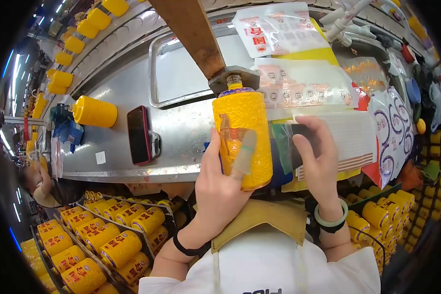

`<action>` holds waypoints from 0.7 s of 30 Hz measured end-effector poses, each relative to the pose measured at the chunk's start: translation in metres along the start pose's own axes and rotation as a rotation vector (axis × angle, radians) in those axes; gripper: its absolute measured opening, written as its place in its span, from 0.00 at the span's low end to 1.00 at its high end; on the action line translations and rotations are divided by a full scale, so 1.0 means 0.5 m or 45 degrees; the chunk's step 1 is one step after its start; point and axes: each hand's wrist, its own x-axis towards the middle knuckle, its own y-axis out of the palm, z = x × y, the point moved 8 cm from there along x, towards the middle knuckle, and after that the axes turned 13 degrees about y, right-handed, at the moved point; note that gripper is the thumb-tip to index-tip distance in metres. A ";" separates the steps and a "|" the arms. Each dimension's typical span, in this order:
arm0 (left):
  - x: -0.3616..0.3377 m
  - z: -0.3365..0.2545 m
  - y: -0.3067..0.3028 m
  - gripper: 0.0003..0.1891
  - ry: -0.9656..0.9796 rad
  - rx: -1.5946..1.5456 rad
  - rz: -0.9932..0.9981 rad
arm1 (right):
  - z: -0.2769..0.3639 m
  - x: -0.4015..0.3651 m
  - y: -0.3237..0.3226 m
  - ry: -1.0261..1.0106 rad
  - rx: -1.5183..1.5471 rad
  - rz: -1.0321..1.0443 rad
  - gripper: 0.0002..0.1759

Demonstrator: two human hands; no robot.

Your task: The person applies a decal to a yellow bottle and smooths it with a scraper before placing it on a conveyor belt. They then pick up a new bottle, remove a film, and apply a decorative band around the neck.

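Observation:
A yellow textured bottle (259,147) stands neck-away on the bench, its clear neck against a metal plate (234,79) at the end of a wooden arm. Wrapped round its lower left side is my left hand (219,188). The thumb, with a pale green band, lies across the bottle's front, blurred. A brown horse-like figure (225,128) shows on that front. Just right of the bottle, my right hand (319,164) has its thumb and fingers curled about a dark, partly see-through flat piece (306,133). A greenish clear strip (281,142) lies between that hand and the bottle.
Printed transfer sheets (281,29) and a striped sheet stack (350,132) cover the right side. A metal tray (154,73), a phone (139,134) and a yellow jar (95,111) are left. Crates of yellow bottles (120,245) stand below; another person (44,186) is far left.

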 end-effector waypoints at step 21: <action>-0.071 0.069 0.017 0.50 -0.369 -0.527 -0.223 | 0.192 0.037 0.119 -1.023 -0.721 0.261 0.14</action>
